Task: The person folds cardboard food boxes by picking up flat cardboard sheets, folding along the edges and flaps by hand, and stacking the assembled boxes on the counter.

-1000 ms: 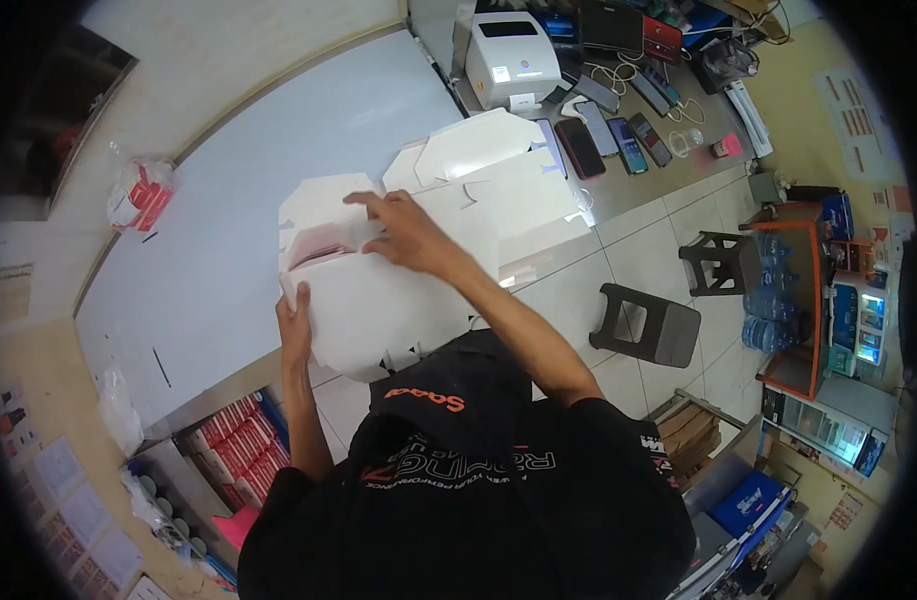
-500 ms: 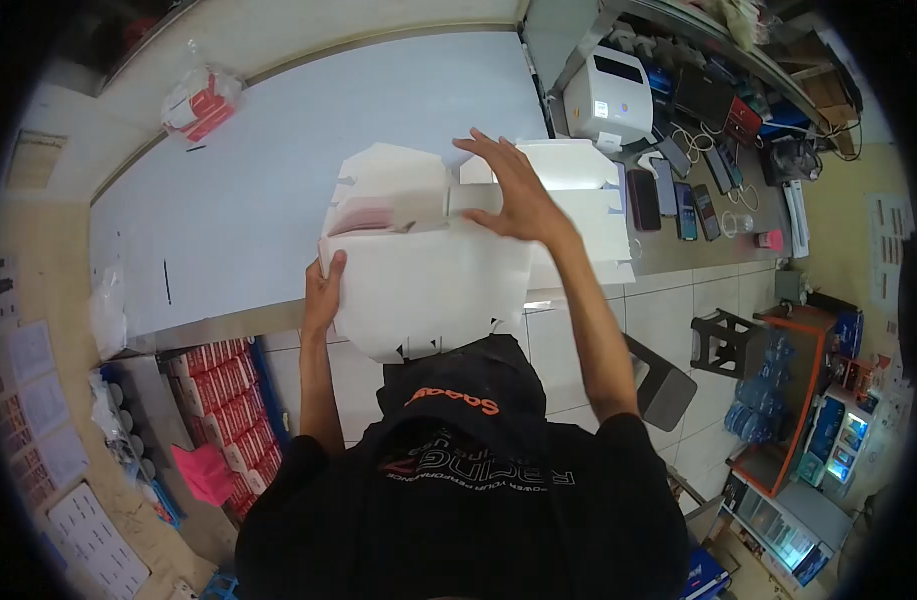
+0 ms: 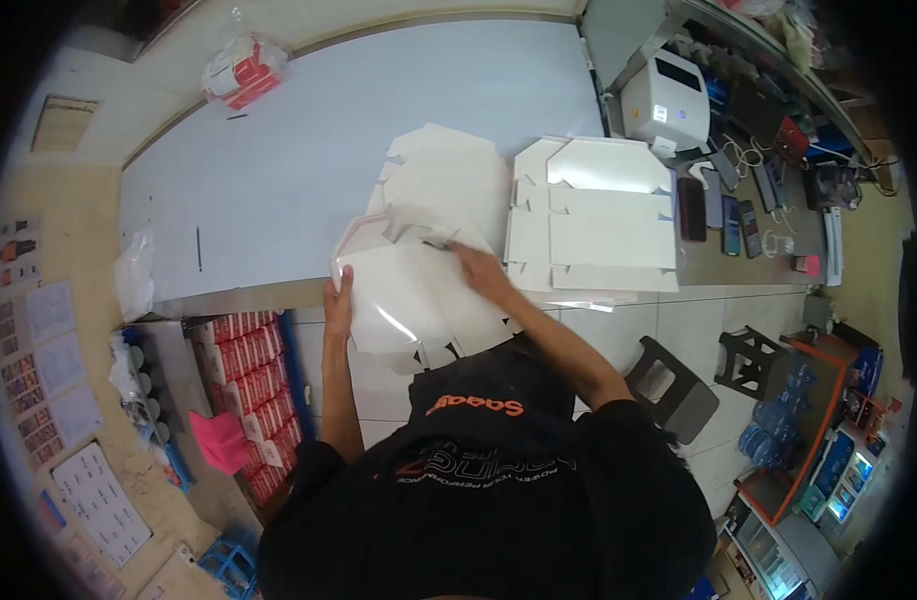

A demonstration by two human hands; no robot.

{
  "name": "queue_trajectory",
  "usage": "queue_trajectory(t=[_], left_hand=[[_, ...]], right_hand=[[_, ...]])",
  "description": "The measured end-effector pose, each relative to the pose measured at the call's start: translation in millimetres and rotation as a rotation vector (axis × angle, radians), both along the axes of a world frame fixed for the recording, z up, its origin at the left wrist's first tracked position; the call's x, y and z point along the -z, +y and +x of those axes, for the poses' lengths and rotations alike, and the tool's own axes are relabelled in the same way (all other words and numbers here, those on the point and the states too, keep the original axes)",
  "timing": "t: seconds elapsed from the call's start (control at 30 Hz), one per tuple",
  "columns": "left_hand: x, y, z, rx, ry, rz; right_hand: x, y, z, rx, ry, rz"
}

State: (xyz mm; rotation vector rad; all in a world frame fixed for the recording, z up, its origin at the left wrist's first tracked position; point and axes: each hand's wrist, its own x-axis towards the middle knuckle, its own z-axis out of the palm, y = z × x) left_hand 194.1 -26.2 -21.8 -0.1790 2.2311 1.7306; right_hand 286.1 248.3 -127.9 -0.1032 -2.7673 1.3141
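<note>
A partly folded white cardboard box is tilted at the table's front edge, its near panel bent up against my body. My left hand grips its left edge, thumb on the front face and fingers behind. At the fold in the middle, my right hand is closed on a small inner flap, its fingertips partly hidden. The box's far panel lies on the table. To the right, a stack of flat white box blanks with cut slots and tabs rests on the table.
A clear plastic bag with red and white contents lies at the back left of the table. A white label printer and several phones stand on the right. Red and white boxes fill a shelf below left.
My right hand has come down and inward from above the right flap to the box's middle fold. The box has bent more, and the view has shifted, showing more of the stack.
</note>
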Motion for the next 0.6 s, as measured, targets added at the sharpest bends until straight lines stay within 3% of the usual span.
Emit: queue_trajectory(t=[0.07, 0.23, 0.3, 0.4, 0.43, 0.5, 0.53, 0.57, 0.6], left_hand=[[7, -34, -7, 0.012, -0.07, -0.01], [-28, -47, -32, 0.045, -0.177, 0.011], [-38, -47, -41, 0.056, -0.195, -0.032], [-32, -58, -36, 0.033, -0.227, -0.09], [-26, -62, -32, 0.001, -0.229, -0.101], [-8, -68, -20, -0.036, -0.165, -0.113], [-3, -72, -17, -0.057, -0.09, -0.129], [-1, -77, -20, -0.066, -0.094, -0.136], [0, -80, -26, -0.04, -0.138, -0.126]], right_hand=[[-34, 29, -34, -0.238, 0.113, -0.077], [-70, 82, -118, -0.274, 0.052, -0.064], [-90, 85, -137, -0.517, -0.445, 0.074], [-94, 72, -123, -0.441, -0.363, 0.051], [-86, 61, -110, -0.453, -0.375, 0.048], [-42, 28, -64, -0.174, -0.427, 0.041], [-14, 8, -36, -0.15, -0.454, 0.111], [10, -8, -6, -0.115, -0.248, 0.024], [9, -12, -9, -0.125, -0.247, 0.016]])
